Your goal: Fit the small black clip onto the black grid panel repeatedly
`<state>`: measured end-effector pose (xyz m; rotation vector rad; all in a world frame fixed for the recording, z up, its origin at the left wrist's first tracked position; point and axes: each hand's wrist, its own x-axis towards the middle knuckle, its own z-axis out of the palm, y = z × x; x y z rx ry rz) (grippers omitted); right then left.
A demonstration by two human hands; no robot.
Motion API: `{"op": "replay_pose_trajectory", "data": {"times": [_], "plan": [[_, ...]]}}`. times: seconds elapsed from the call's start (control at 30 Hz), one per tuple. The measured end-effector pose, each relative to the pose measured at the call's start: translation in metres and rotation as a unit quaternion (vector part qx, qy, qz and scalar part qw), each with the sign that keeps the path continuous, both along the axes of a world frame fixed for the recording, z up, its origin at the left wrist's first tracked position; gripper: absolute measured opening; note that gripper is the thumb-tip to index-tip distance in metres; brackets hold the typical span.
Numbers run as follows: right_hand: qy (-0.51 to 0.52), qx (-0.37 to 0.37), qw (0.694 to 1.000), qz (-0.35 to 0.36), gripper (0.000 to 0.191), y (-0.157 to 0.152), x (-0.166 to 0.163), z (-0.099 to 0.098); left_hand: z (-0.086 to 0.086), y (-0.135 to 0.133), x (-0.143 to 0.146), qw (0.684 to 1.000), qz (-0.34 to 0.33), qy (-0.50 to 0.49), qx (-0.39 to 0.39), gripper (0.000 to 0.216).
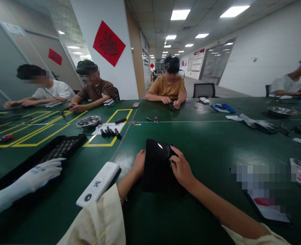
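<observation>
Cream sleeves occupy the lower edge of the head view, nearest the camera. Black panel: centre of frame, glossy, raised at a tilt over the green table; no marking legible on it. Right hand: fingers bent and closed on the panel's right edge. Left hand: against the panel's left edge; fingers hidden behind it, so closure cannot be told.

White device, lower left of centre: bears a label with the number 26, inverted. Gloved hand of another person, lower left: blue print on the glove, too small to read; it lies beside a black tray. White sheet, left of centre: printed characters, not legible; black fittings stand on and beside it. Red diamond sign, upper left: black Chinese-style lettering, not deciphered. Wall boards, upper right: text unreadable.
</observation>
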<state>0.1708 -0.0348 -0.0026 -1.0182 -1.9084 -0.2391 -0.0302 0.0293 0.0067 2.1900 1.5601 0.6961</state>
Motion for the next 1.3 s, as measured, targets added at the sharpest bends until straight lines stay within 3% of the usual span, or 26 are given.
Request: {"op": "replay_pose_trajectory", "data": {"times": [0.1,0.17,0.3,0.43,0.6,0.7,0.83,0.97,1.17,1.3], "plan": [[-0.023,-0.003,1.000,0.003,0.026,0.002,-0.002,0.002,-0.002,0.016,-0.016,0.999,0.051,-0.018,-0.004,0.015],[-0.039,-0.014,0.999,0.002,0.024,0.004,-0.004,0.003,-0.003,0.025,-0.024,0.973,0.168,-0.158,-0.025,0.020],[-0.090,-0.051,0.995,0.008,0.026,0.011,-0.011,0.006,-0.006,0.032,-0.027,0.944,0.236,-0.230,0.002,0.024],[-0.183,-0.053,0.982,0.002,0.033,0.009,-0.020,0.012,-0.012,0.026,-0.017,0.917,0.218,-0.332,0.041,0.015],[-0.164,-0.041,0.984,-0.059,0.045,-0.024,-0.032,0.016,-0.017,0.017,-0.005,0.901,0.164,-0.401,0.038,0.023],[-0.210,-0.088,0.974,0.008,0.047,-0.049,-0.041,0.015,-0.017,0.017,-0.004,0.890,0.159,-0.425,0.048,0.024],[-0.266,-0.221,0.934,0.088,0.062,-0.063,-0.052,0.016,-0.019,0.020,-0.007,0.872,0.184,-0.448,0.069,0.020],[-0.274,-0.279,0.915,0.101,0.054,-0.050,-0.057,0.018,-0.023,0.024,-0.009,0.867,0.216,-0.440,0.091,0.012],[-0.329,-0.265,0.902,0.085,0.044,-0.019,-0.057,0.020,-0.030,0.027,-0.010,0.867,0.193,-0.450,0.091,0.012],[-0.356,-0.299,0.883,0.066,0.046,-0.004,-0.050,0.027,-0.028,0.021,-0.008,0.877,0.185,-0.439,0.062,0.011]]}}
